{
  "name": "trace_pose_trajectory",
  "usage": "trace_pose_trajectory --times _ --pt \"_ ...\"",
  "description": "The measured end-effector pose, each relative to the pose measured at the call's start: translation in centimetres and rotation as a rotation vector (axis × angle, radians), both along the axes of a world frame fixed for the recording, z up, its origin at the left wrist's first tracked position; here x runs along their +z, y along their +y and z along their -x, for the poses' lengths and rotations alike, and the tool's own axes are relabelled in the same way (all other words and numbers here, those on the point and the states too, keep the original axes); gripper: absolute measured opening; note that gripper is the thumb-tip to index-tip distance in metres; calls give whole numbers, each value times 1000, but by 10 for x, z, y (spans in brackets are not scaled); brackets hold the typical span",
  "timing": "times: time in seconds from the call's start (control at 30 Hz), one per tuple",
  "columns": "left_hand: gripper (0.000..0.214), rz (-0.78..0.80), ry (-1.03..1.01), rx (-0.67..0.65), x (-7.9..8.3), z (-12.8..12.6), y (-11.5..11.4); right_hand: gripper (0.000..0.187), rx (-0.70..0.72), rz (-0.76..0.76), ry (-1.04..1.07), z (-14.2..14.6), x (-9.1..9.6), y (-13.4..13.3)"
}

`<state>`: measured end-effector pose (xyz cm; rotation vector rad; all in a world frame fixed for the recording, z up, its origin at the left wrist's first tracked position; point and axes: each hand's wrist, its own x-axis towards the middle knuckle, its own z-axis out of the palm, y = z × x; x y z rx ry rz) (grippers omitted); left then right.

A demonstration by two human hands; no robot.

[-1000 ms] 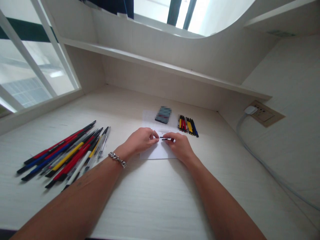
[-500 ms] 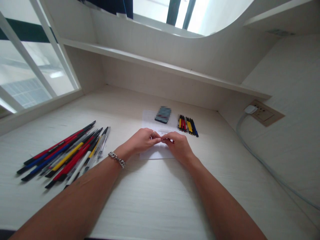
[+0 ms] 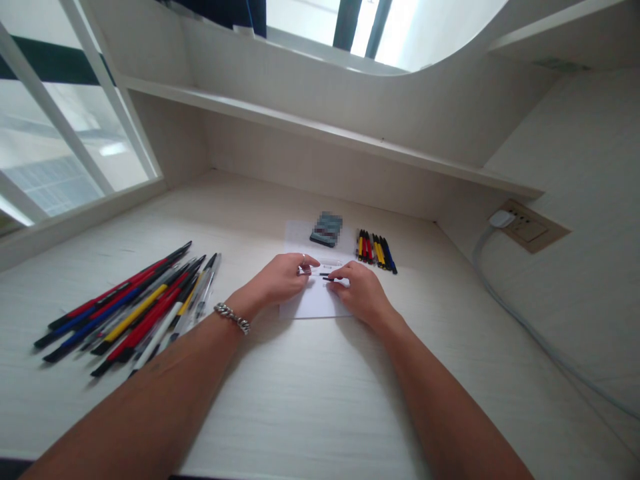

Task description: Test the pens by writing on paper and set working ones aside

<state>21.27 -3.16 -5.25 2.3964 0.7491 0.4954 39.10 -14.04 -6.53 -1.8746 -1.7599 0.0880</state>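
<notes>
My left hand [image 3: 287, 277], with a ring and a chain bracelet, is over a white sheet of paper [image 3: 313, 305]. Its thumb and fingers close on a small clear pen piece [image 3: 303, 271]. Facing it from the right, my right hand [image 3: 359, 290] pinches a thin dark pen piece [image 3: 328, 279] that points left. A short gap separates the fingertips of both hands. Beyond them on the paper lie small clear pen parts [image 3: 330, 263], too small to make out fully.
To the left lies a loose pile of long black, red, blue, yellow and clear pens [image 3: 145, 297]. A blurred-out flat dark object [image 3: 326, 230] rests at the paper's back edge. Several pens stand in a row [image 3: 375, 250] behind my right hand. A charger cable [image 3: 505, 307] runs down the right wall.
My hands have drawn apart from touching fingertips. A dark thin piece now shows in my right hand and a clear piece in my left.
</notes>
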Motion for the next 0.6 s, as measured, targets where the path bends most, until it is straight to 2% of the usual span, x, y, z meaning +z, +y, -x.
trace_pose_trajectory --times 0.17,0.3,0.4,0.6 --pt "33 62 -118 -45 -3 -1 -4 17 78 -119 142 4 6 -2" --pt "27 134 -179 -105 -7 -5 -9 15 163 -118 201 12 9 -2" --pt "25 127 -187 -130 -6 -5 -9 13 163 -116 205 11 9 -2" --pt "24 12 -71 -52 1 0 -3 12 91 -93 227 -5 8 -2"
